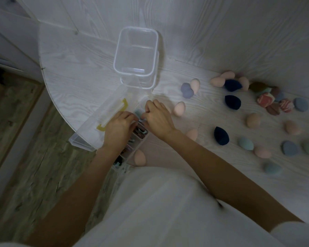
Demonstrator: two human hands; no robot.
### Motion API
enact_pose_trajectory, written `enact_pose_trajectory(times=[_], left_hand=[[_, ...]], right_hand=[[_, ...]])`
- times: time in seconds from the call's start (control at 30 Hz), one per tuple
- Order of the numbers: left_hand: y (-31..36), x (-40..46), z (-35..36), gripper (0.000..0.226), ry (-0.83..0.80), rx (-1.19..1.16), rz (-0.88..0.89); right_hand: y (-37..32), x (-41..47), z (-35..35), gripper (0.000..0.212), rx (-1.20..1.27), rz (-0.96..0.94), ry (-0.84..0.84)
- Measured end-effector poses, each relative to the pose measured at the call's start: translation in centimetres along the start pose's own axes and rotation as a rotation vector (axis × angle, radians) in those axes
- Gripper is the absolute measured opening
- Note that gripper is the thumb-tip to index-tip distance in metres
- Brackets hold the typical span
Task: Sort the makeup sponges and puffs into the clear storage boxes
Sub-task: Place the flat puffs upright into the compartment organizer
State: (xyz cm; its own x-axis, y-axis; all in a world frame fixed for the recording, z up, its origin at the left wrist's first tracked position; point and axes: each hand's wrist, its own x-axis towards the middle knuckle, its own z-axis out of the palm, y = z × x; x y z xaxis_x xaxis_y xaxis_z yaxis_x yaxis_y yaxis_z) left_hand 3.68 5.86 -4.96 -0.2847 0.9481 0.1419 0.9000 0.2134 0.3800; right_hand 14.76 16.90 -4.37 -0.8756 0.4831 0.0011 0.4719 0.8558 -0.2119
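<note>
A clear divided box (144,139) lies open at the table's near edge, its lid (96,125) with a yellow handle (123,104) tipped back to the left. Several marbled puffs (141,131) fill its compartments. My left hand (118,127) and my right hand (157,118) reach into the box, fingers curled around a pale blue sponge (138,113) between them. A tall clear tub (136,56) stands empty behind. Many sponges lie loose to the right: peach (179,108), navy (232,102), blue (186,90), teal (246,143).
A heap of sponges and marbled puffs (265,100) sits against the white wall at the far right. The round white table (70,72) ends at the left, with wooden floor (25,139) below. A peach sponge (140,157) lies beside the box near my body.
</note>
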Motion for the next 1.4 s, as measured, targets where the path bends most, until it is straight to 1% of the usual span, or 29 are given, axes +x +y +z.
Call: enact_pose_trajectory(times=[0.2, 0.43, 0.5, 0.63, 0.77, 0.87, 0.97, 1.07, 1.13, 1.2, 1.3, 1.4], left_hand=[[0.2, 0.4, 0.2, 0.005, 0.029, -0.004, -0.013], [0.1, 0.4, 0.2, 0.007, 0.050, 0.011, 0.005], [0.1, 0.4, 0.3, 0.007, 0.057, 0.006, 0.013], [-0.1, 0.4, 0.5, 0.005, 0.064, -0.007, 0.000], [-0.1, 0.3, 0.5, 0.005, 0.059, 0.006, -0.013], [0.3, 0.3, 0.2, 0.004, 0.029, 0.030, -0.023], [1.0, 0.2, -0.3, 0.005, 0.027, 0.043, -0.027], [3.1, 0.2, -0.6, 0.018, 0.106, -0.022, 0.001], [5.7, 0.8, -0.2, 0.028, 0.142, -0.113, 0.062], [8.4, 1.7, 0.5, 0.032, 0.120, -0.234, 0.164], [13.4, 4.1, 2.9, 0.032, 0.044, -0.361, 0.358], [18.6, 6.9, 5.8, 0.027, -0.047, -0.443, 0.466]], right_hand=[[0.5, -0.3, 0.0, 0.004, -0.013, -0.002, 0.021], [0.2, 0.5, -0.4, 0.011, -0.159, -0.115, -0.042], [0.3, 0.8, -0.1, 0.012, -0.134, -0.100, -0.031], [1.0, 0.3, 0.0, 0.003, -0.018, -0.052, -0.045], [1.5, 0.1, 0.0, 0.015, -0.088, -0.103, -0.094], [1.3, 0.2, -0.3, 0.019, -0.073, -0.086, -0.073], [1.4, -0.7, -1.2, 0.019, 0.082, 0.006, 0.038], [2.5, -3.2, -2.5, 0.015, 0.234, 0.095, 0.173], [4.5, -6.2, -3.3, 0.017, 0.257, 0.161, 0.251], [6.7, -9.8, -4.0, 0.022, 0.272, 0.243, 0.324], [11.7, -16.6, -4.7, 0.015, 0.243, 0.483, 0.385], [16.8, -23.2, -5.3, 0.016, 0.221, 0.728, 0.425]])
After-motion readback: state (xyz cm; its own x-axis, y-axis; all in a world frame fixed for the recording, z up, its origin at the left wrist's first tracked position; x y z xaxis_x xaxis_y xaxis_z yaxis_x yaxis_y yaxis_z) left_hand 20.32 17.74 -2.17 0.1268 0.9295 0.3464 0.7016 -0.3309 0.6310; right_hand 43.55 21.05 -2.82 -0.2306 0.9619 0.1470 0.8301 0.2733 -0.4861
